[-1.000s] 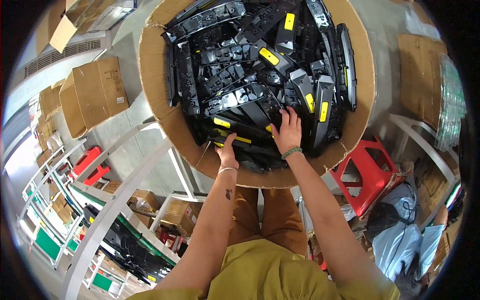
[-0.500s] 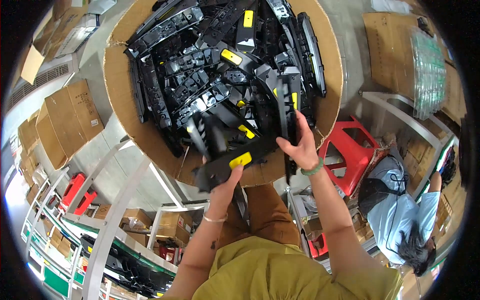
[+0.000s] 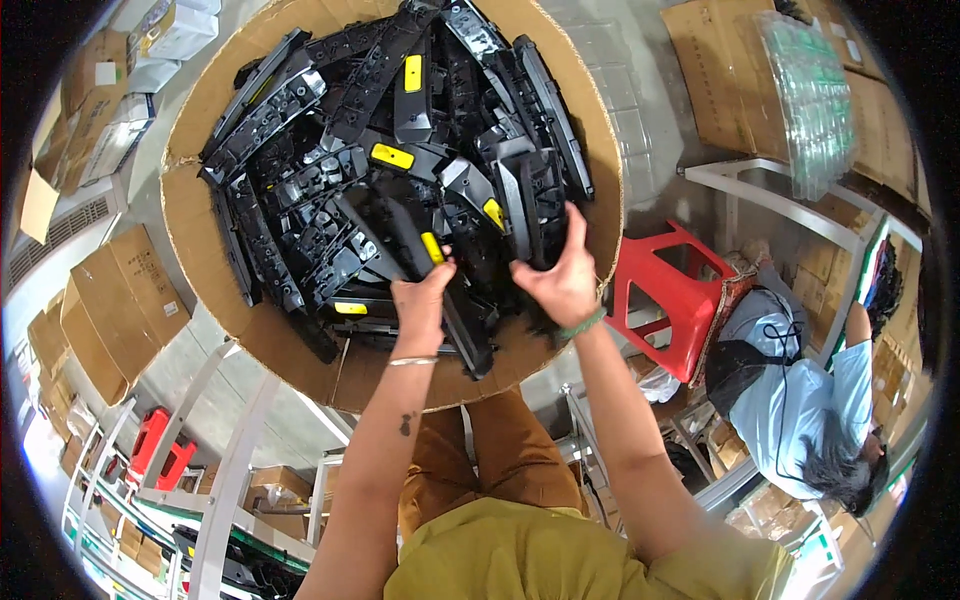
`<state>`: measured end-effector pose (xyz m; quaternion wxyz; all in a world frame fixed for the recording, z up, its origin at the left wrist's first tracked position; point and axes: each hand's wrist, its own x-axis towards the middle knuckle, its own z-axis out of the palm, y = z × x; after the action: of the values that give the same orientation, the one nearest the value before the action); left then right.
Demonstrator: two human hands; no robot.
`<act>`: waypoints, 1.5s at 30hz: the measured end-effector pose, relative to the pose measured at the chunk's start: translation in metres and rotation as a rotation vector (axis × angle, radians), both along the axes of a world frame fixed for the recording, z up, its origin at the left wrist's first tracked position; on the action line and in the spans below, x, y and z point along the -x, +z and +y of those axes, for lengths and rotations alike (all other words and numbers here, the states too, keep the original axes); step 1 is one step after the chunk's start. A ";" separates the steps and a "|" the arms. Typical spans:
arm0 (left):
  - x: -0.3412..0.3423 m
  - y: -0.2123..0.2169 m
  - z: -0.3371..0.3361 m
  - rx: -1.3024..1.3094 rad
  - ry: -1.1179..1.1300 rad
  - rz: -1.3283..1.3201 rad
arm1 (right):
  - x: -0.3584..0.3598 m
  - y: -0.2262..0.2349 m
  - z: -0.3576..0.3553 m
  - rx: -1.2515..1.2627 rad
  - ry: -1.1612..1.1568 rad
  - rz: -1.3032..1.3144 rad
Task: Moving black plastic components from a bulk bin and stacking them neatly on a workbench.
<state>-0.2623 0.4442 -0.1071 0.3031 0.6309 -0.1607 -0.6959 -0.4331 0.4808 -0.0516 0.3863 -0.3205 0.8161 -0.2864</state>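
Note:
A large cardboard box (image 3: pixel 200 300) holds a heap of long black plastic parts (image 3: pixel 330 170), some with yellow tags. My left hand (image 3: pixel 422 300) grips one long black part with a yellow tag (image 3: pixel 420 262), lifted above the heap and running toward the box's near rim. My right hand (image 3: pixel 562 272) is closed on another black part (image 3: pixel 535 205) at the right side of the heap. A green band sits on my right wrist, a thin bracelet on my left.
A red plastic stool (image 3: pixel 672 300) stands right of the box. A person in a light blue shirt (image 3: pixel 800 400) bends over at the right. Cardboard cartons (image 3: pixel 110 300) lie at left, more at upper right (image 3: pixel 730 70). White metal racks (image 3: pixel 220 480) run below left.
The view has swung, so the box sits more to the left. Both hands rose from the heap's near edge, and the lifted black part turned from crosswise to pointing away from me.

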 end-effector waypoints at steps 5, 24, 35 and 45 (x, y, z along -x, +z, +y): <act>0.064 -0.033 0.029 0.112 -0.059 -0.093 | 0.047 -0.060 -0.007 -0.320 0.102 0.325; 0.081 -0.032 0.009 -0.096 0.093 0.220 | 0.054 -0.066 -0.017 -0.369 0.334 -0.093; 0.016 -0.023 -0.028 -0.283 -0.045 0.362 | 0.040 -0.035 -0.027 -0.145 0.335 -0.490; -0.014 -0.022 -0.062 -0.133 -0.140 0.334 | 0.012 -0.047 -0.052 -0.053 0.439 -0.146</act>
<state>-0.2483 0.3820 -0.1295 0.2339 0.5124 -0.1052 -0.8195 -0.4452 0.4288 -0.0982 0.5054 -0.4587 0.7039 -0.1965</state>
